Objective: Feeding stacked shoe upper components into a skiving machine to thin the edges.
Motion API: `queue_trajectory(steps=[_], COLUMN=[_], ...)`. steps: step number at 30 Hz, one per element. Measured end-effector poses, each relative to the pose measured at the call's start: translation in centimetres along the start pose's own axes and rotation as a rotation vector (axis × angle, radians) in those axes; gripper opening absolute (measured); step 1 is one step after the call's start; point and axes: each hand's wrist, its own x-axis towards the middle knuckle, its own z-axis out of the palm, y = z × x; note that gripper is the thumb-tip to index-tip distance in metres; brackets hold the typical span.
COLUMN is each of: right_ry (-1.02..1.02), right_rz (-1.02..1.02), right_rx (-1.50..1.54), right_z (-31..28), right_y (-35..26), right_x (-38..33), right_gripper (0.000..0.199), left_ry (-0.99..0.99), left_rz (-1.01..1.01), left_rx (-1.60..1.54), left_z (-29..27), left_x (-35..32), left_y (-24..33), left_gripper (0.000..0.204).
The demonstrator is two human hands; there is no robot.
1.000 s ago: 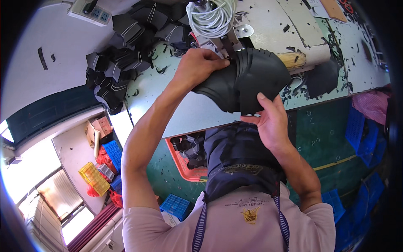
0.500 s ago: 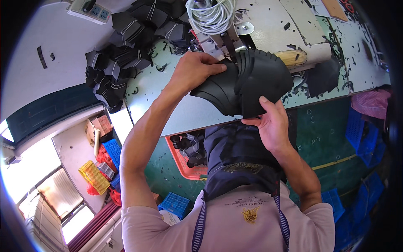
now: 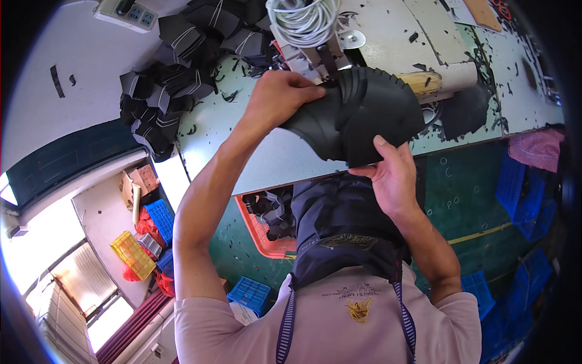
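Both my hands hold a fanned set of black, leather-like cut pieces (image 3: 379, 115) at the front of a work machine (image 3: 315, 60). My left hand (image 3: 280, 100) pinches the upper left part between thumb and fingers. At the lower edge, my right hand (image 3: 394, 179) grips with its thumb on top and its fingers partly hidden below. Curved edges overlap in the middle of the pieces, and short notches line their upper right rim. The machine's working point is hidden behind them.
Bundles of tied black pieces (image 3: 176, 79) are heaped at the table's left. A coil of white cable (image 3: 303, 24) tops the machine. Dark scraps litter the pale table (image 3: 224, 158). Below stands an orange basket (image 3: 267, 246) of black pieces; a blue crate (image 3: 250, 294) is on the floor.
The black pieces have shifted slightly, and the layered edges at their lower left now look closer together. My left hand has moved a little with them; my right hand keeps its hold.
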Motion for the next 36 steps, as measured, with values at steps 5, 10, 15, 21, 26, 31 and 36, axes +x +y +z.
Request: queue_trajectory(steps=[5, 10, 15, 21, 26, 31, 36], right_ry=[-0.010, -0.011, -0.015, -0.011, -0.026, 0.052, -0.079], right_rz=[0.002, -0.029, -0.021, -0.039, -0.026, -0.038, -0.013], right_rx=[-0.009, 0.026, 0.038, 0.050, 0.097, 0.049, -0.196], right_z=[-0.7, -0.5, -0.6, -2.6, -1.2, -1.5, -2.7], right_y=[-0.2, 0.2, -0.7, 0.6, 0.7, 0.2, 0.8], right_x=[0.0, 0.0, 0.2, -0.5, -0.6, -0.6, -1.8], right_gripper=[0.031, 0.033, 0.034, 0.032, 0.030, 0.039, 0.054], left_ry=[-0.117, 0.050, -0.001, -0.091, 0.055, 0.071, -0.002], left_rz=[0.087, 0.024, 0.102, 0.033, 0.039, 0.116, 0.189], left_rx=[-0.533, -0.099, -0.233, -0.335, -0.355, -0.484, -0.848], left_z=[0.2, 0.5, 0.6, 0.2, 1.1, 3.1, 7.8], left_x=[0.0, 0.0, 0.3, -1.5, -0.1, 0.2, -8.7], left_y=[-2.0, -0.5, -1.4, -0.9, -1.8, -1.1, -1.5], left_gripper=[0.036, 0.033, 0.034, 0.034, 0.026, 0.025, 0.054])
